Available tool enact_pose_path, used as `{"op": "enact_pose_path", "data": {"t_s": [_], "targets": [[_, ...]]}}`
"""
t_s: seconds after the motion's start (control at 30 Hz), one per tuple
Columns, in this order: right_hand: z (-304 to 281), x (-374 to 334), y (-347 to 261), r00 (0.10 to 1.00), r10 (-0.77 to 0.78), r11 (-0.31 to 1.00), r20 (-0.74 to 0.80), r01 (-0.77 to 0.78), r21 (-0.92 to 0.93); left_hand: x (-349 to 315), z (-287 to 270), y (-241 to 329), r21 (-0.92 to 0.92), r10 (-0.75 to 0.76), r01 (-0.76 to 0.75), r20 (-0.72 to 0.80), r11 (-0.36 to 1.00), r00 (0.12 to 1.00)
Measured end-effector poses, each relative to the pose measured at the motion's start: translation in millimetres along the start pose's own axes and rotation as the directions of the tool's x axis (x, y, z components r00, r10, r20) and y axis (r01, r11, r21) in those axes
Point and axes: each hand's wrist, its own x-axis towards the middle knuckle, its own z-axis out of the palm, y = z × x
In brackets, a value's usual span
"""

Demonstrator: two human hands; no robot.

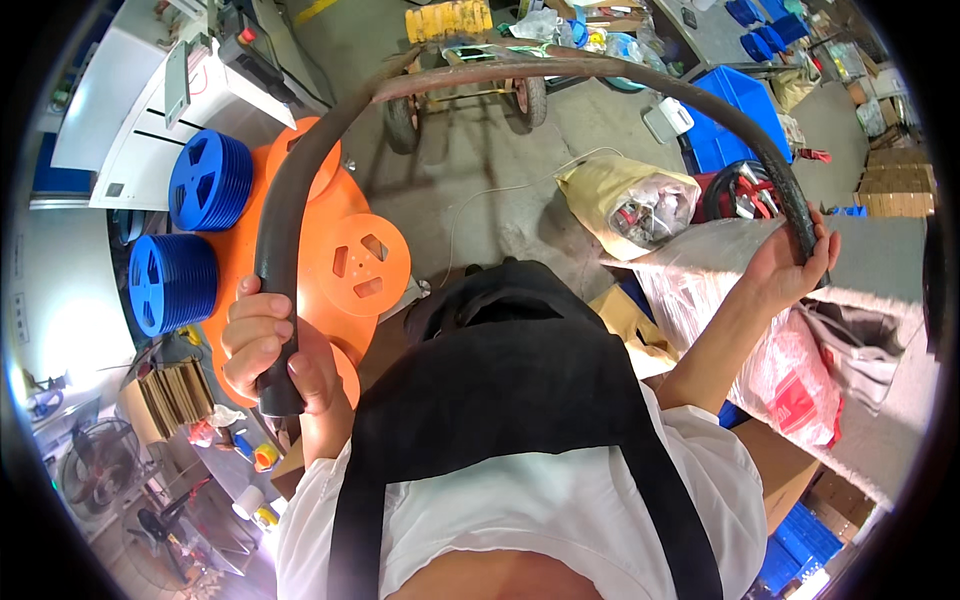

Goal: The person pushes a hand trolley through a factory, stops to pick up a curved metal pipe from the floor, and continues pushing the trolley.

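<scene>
Head view: the left hand [252, 338] and right hand [780, 265] have fingers clamped around opposite ends of the dark curved bar [560, 67], in front of the wheeled cart [403, 125], probably to balance it.

Over on the left the light is fierce — white glare bleaches the pale surface [75, 280] there, and a hazy glow hangs at the lower left. The grey floor [500, 215] sits in even, moderate light, with soft shadows near the wheels [402, 128]. Left hand [252, 335] and right hand [778, 266] look crisp; the black apron [480, 390] swallows detail. Toward the rim the fan [100, 465] blurs, edges bow — corners go black.
</scene>
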Motion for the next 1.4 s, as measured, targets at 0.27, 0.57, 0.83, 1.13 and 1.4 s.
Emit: {"op": "enact_pose_path", "data": {"t_s": [0.27,0.57,0.83,1.13,1.4], "targets": [[-39.9,-16.6,-66.0,0.998,-0.01,0.997,-0.065,0.015,0.071,-29.8,-9.4,74.2,-0.005,-0.032,0.032,-0.027,0.999,0.999],[-111.8,-39.1,-154.3,1.0,-0.008,0.998,-0.004,0.009,0.064,-71.8,-28.2,175.2,0.109,-0.051,0.059,-0.075,0.992,0.996],[-128.0,-61.7,-232.8,0.996,-0.022,0.998,0.092,0.027,-0.049,-97.0,-54.9,248.9,0.005,-0.055,0.056,-0.11,0.998,0.992],[-174.1,-82.9,-309.7,0.999,-0.025,0.999,-0.029,0.024,-0.021,-134.7,-67.6,326.9,-0.072,0.003,-0.014,-0.153,0.997,0.988],[-216.9,-83.0,-365.2,0.996,0.051,0.999,0.069,-0.052,0.001,-157.4,-65.6,397.5,-0.057,-0.008,0.002,-0.115,0.998,0.993]]}}
